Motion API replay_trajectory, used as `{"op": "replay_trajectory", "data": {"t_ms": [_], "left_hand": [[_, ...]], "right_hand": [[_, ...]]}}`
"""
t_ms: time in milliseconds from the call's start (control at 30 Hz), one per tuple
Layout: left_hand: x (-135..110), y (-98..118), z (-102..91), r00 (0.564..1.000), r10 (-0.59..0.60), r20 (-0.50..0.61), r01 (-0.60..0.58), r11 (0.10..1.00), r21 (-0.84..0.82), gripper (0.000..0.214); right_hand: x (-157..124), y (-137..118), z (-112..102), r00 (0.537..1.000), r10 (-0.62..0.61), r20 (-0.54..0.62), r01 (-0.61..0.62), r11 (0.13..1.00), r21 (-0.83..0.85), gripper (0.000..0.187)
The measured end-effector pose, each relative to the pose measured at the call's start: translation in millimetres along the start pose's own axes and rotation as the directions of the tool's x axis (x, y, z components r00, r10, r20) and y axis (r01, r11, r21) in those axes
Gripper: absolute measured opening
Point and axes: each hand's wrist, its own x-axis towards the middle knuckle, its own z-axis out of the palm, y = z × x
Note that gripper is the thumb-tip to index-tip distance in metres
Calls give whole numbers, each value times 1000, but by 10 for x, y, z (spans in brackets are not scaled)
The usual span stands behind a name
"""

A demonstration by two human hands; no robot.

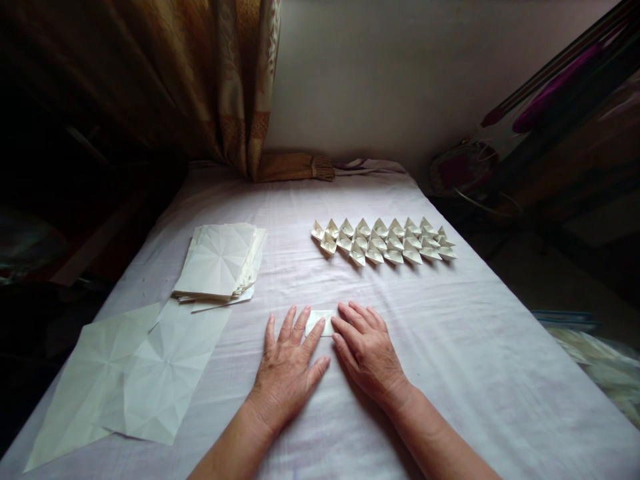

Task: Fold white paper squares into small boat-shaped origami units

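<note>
A: Where's the work?
B: One small folded paper point(314, 323), flat on the cloth point(500, 367). Left hand point(289, 360) spread, index fingertip on it; right hand point(370, 353) palm-down, loose, fingers at its right end. Neither grasps.
A: Progress?
B: Partway, I'd judge. Roughly two dozen pointed paper shapes point(379, 230) stand finished, overlapping. Seemingly left: this piece, one stack of creased sheets point(215, 260), uncountable from here, at least two loose sheets point(165, 380).
</note>
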Motion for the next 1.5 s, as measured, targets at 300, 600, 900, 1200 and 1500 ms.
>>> {"op": "replay_trajectory", "data": {"t_ms": [300,600,900,1200,1500], "left_hand": [[-13,-6,38,1000,4,-26,-5,1000,-4,53],[-17,-11,40,999,11,-45,-11,1000,-2,52],[-14,-11,32,1000,2,-15,-2,1000,8,53],[-9,-10,9,1000,7,5,-7,1000,12,53],[-9,-5,10,1000,-1,-23,1,1000,-15,52]], "right_hand": [[-3,-2,12,1000,-11,15,11,1000,-6,26],[-3,2,2,1000,-14,1,14,1000,8,27],[-5,4,-6,999,22,-34,-21,1000,11,23],[-3,2,-14,999,29,-22,-29,999,22,23],[-2,-1,-20,1000,16,-16,-16,1000,17,23]]}}
